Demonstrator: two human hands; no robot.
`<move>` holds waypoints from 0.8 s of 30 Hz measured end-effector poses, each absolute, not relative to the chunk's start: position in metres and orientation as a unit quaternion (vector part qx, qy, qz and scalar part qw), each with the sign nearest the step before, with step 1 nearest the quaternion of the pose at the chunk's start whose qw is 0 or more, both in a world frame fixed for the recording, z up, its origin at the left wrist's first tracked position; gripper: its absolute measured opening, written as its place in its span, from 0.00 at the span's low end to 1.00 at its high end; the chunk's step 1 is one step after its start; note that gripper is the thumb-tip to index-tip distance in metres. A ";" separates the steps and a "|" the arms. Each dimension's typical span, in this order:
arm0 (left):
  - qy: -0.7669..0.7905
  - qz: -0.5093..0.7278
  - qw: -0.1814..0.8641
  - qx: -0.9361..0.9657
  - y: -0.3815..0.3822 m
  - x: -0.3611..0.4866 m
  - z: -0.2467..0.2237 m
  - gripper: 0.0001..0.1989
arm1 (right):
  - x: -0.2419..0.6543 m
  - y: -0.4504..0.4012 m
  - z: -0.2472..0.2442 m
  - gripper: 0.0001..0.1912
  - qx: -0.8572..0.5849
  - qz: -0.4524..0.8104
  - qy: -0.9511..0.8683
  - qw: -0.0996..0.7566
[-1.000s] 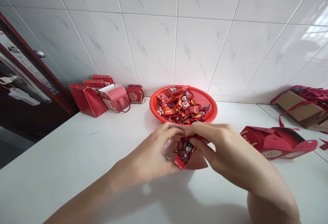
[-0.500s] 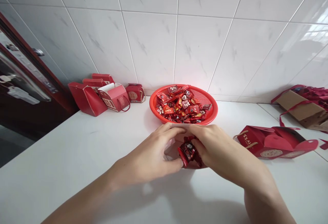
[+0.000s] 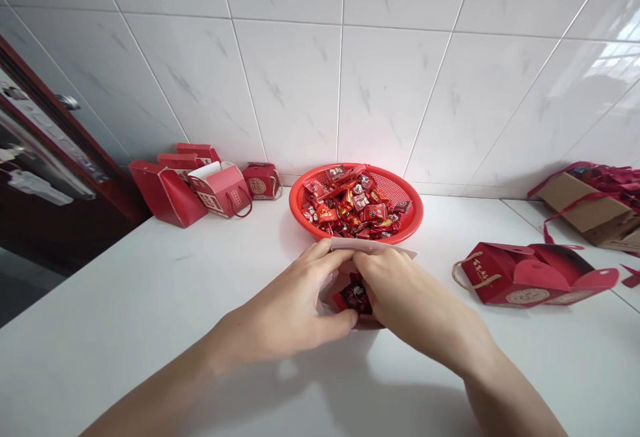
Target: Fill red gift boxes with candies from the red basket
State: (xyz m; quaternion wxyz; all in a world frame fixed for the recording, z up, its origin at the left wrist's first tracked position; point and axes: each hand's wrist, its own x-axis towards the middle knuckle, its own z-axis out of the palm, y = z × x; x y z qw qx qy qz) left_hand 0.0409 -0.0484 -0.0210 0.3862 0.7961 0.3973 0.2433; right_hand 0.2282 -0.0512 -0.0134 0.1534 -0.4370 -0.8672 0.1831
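Observation:
Just in front of the basket, my left hand (image 3: 295, 307) grips the left side of an open paper candy box (image 3: 373, 246), its thumb hooked over the near rim. Over the box's mouth, my right hand (image 3: 405, 287) reaches in from the right with curled fingers, its fingertips mostly hidden. Against them lies a dark red wrapped candy (image 3: 356, 296), down inside the box. Both hands cover much of the box. Behind it, a red plastic basket (image 3: 417, 220) holds many wrapped candies (image 3: 353, 204) in red, maroon and gold.
Red paper boxes (image 3: 225, 190) stand at the back left, a small roped box (image 3: 261, 181) beside them. An open red box (image 3: 530, 277) lies on the right. Behind it is a cardboard carton (image 3: 585, 207) with dark red ribbon. A tiled wall (image 3: 290, 90) borders the white table (image 3: 125, 290).
My right hand has moved slightly left and deeper into the box, taking the wrapped candy lower. My left hand keeps its hold. The view has shifted slightly.

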 end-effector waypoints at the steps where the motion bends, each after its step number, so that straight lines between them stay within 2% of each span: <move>1: 0.393 0.248 0.388 0.796 -0.048 0.042 -0.021 0.33 | 0.227 -0.051 -0.014 0.12 -0.450 0.182 -0.861 0.155; 4: 0.390 0.255 0.389 0.795 -0.048 0.044 -0.019 0.31 | 0.225 -0.050 -0.015 0.12 -0.471 0.188 -0.849 0.149; 8: 0.412 0.228 0.381 0.795 -0.049 0.043 -0.018 0.30 | 0.227 -0.047 -0.018 0.12 -0.428 0.224 -0.865 0.135; 14: 0.421 0.221 0.370 0.798 -0.048 0.041 -0.020 0.26 | 0.232 -0.042 -0.020 0.13 -0.428 0.247 -0.856 0.153; 24: 0.428 0.212 0.352 0.805 -0.051 0.040 -0.024 0.24 | 0.241 -0.060 -0.002 0.10 -0.474 0.146 -0.847 0.193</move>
